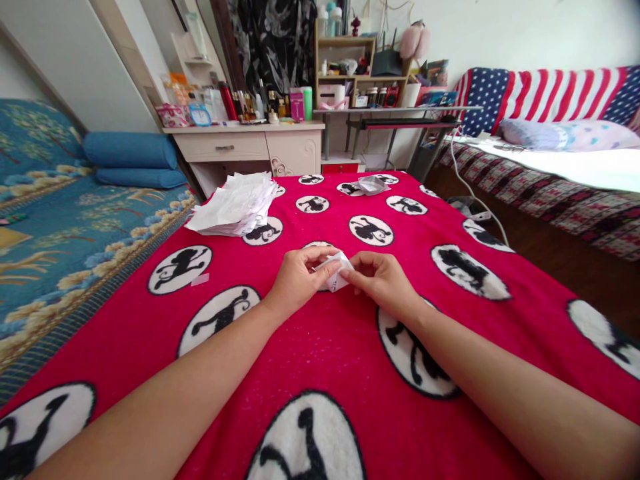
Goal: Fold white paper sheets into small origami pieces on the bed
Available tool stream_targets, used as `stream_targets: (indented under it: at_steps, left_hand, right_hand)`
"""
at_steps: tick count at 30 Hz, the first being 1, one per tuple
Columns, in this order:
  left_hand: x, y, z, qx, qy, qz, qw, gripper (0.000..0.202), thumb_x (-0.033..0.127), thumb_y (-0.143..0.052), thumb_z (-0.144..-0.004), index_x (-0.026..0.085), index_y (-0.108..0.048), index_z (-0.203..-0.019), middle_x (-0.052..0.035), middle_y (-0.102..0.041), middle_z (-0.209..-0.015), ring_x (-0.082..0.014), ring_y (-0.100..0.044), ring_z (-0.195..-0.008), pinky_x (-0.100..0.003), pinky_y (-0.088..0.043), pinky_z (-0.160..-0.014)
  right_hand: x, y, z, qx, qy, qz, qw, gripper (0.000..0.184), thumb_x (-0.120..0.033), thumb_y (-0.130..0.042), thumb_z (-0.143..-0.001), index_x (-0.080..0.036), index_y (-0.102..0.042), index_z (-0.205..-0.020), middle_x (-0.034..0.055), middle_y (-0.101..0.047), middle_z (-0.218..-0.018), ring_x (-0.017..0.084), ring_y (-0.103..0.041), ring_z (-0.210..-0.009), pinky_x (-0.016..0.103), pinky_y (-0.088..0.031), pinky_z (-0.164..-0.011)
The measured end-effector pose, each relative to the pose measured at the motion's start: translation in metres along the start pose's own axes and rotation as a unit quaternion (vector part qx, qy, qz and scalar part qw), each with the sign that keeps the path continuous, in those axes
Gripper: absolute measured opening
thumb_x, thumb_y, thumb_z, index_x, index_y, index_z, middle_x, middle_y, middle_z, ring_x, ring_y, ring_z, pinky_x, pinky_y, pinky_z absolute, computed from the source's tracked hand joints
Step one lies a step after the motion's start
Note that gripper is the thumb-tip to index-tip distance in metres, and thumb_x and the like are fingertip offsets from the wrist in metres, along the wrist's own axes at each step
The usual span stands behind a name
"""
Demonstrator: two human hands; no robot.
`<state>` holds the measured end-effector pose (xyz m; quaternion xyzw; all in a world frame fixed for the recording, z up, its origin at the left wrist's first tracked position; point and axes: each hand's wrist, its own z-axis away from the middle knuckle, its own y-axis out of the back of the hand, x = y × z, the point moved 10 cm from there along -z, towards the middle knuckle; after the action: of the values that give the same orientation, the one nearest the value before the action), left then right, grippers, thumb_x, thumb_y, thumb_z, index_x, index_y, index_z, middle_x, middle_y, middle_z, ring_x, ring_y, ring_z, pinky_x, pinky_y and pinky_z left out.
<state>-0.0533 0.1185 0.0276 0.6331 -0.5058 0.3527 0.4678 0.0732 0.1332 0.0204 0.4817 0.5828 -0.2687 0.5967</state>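
"Where is the item under inspection?"

"The small folded paper [339, 275] is sitting between the two hands, over the middle of the red blanket [310, 353]. Whether it is touching the cloth, I cannot tell."

"State of the grip?"

"Narrow on both sides. The left hand [301, 272] is pinching one side between thumb and fingers; the right hand [384, 277] is pressing a thumb at the opposite edge, its fingertips partly hidden."

"Reason?"

"In my judgement, the opposed thumbs are steadying a light, springy piece."

"Other items?"

"A loose-edged paper stack [233, 205] is lying beyond the left hand, and a folded packet [373, 185] is resting near the far edge. Both are lying well apart from the hands, presumably leaving elbow room. A pale scrap [201, 280] is lying farther left."
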Motion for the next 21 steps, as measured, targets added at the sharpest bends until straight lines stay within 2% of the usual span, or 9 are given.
stream_targets:
  at_steps: [3,7,14,18,21]
  left_hand:
    - [0.001,0.001,-0.001,0.009,0.002,-0.002,1.000,0.030,0.035,-0.070,-0.073,0.013,-0.071,-0.094,-0.0082,-0.072,-0.093,-0.0179,-0.066,-0.079,-0.025,-0.053,-0.067]
    - [-0.001,-0.003,-0.002,-0.009,0.023,0.017,1.000,0.026,0.033,-0.069,-0.074,0.012,-0.071,-0.088,-0.0066,-0.071,-0.083,-0.0151,-0.064,-0.069,-0.022,-0.050,-0.059]
    - [0.000,-0.008,-0.001,-0.032,0.024,-0.005,0.999,0.022,0.033,-0.070,-0.072,0.012,-0.070,-0.077,-0.0057,-0.070,-0.075,-0.0152,-0.062,-0.065,-0.023,-0.048,-0.057]
    - [-0.008,-0.012,-0.001,-0.045,0.050,0.041,0.997,0.026,0.034,-0.071,-0.070,0.012,-0.067,-0.082,-0.0047,-0.068,-0.077,-0.0151,-0.062,-0.066,-0.024,-0.049,-0.058]
    - [-0.015,-0.019,0.000,-0.072,0.079,0.080,0.991,0.032,0.034,-0.072,-0.070,0.011,-0.065,-0.091,-0.0047,-0.068,-0.079,-0.0156,-0.064,-0.067,-0.025,-0.052,-0.060]
  right_hand:
    - [-0.001,-0.001,0.000,0.006,0.015,0.008,1.000,0.030,-0.046,-0.065,-0.078,-0.016,-0.058,-0.077,-0.0004,-0.059,-0.064,0.010,-0.053,-0.048,0.021,-0.039,-0.044]
    - [-0.004,-0.002,0.000,-0.002,0.024,-0.014,1.000,0.028,-0.044,-0.064,-0.080,-0.016,-0.058,-0.079,-0.0006,-0.058,-0.065,0.009,-0.051,-0.047,0.021,-0.039,-0.043]
    - [-0.002,-0.004,0.001,-0.010,0.017,-0.010,1.000,0.030,-0.047,-0.061,-0.082,-0.017,-0.058,-0.082,-0.0010,-0.058,-0.066,0.010,-0.052,-0.049,0.021,-0.044,-0.042]
    - [-0.003,0.003,0.001,0.020,0.021,0.010,1.000,0.028,-0.045,-0.058,-0.084,-0.017,-0.058,-0.078,-0.0017,-0.055,-0.060,0.010,-0.051,-0.046,0.021,-0.041,-0.040]
    - [-0.003,0.014,0.000,0.070,0.021,-0.015,0.997,0.029,-0.046,-0.060,-0.082,-0.017,-0.057,-0.075,-0.0017,-0.054,-0.058,0.011,-0.050,-0.047,0.022,-0.042,-0.040]
